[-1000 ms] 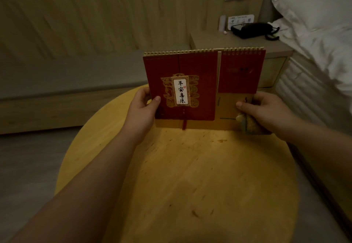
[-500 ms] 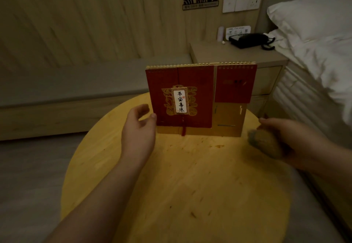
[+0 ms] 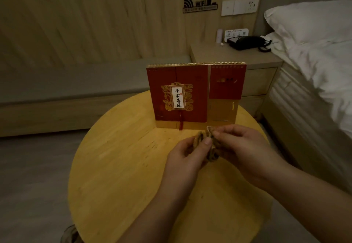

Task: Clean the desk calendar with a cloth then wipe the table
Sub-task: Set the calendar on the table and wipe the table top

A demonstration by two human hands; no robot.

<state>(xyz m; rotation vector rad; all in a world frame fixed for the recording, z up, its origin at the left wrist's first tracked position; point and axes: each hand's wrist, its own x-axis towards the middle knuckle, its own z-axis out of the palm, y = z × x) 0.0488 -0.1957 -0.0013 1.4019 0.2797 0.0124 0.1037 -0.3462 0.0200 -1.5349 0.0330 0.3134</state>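
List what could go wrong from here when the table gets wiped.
The desk calendar stands upright and unheld near the round table's far edge; a wide stroke could topple it or push it off. Both the left hand and right hand hold the bunched cloth, so neither could catch it quickly.

Round yellow wooden table (image 3: 118, 166), red desk calendar (image 3: 179, 98) upright at its far edge.

Showing: one desk calendar (image 3: 194, 94), one cloth (image 3: 209, 143), one round table (image 3: 118, 166), two hands, one telephone (image 3: 247, 42), one pillow (image 3: 308, 19).
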